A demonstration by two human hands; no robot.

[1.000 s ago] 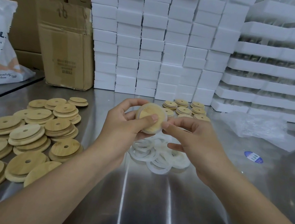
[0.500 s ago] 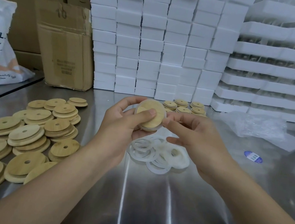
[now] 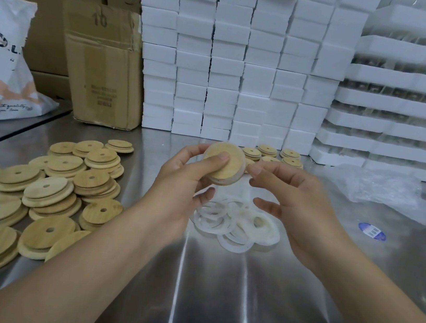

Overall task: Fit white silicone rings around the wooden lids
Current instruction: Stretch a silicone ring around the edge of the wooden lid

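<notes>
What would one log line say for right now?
left hand holds wooden lid | right hand at lid edge | silicone rings piled beneath

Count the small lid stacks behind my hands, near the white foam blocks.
5 visible lid stacks: back row left, middle, right; front row left, right. The held lid and right hand may hide more.

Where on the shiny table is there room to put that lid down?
The held lid fits on bare table near you, in front of the white rings. More room lies between the rings and the blue sticker. The left is crowded with piled wooden lids; farther back sit lid stacks.
</notes>
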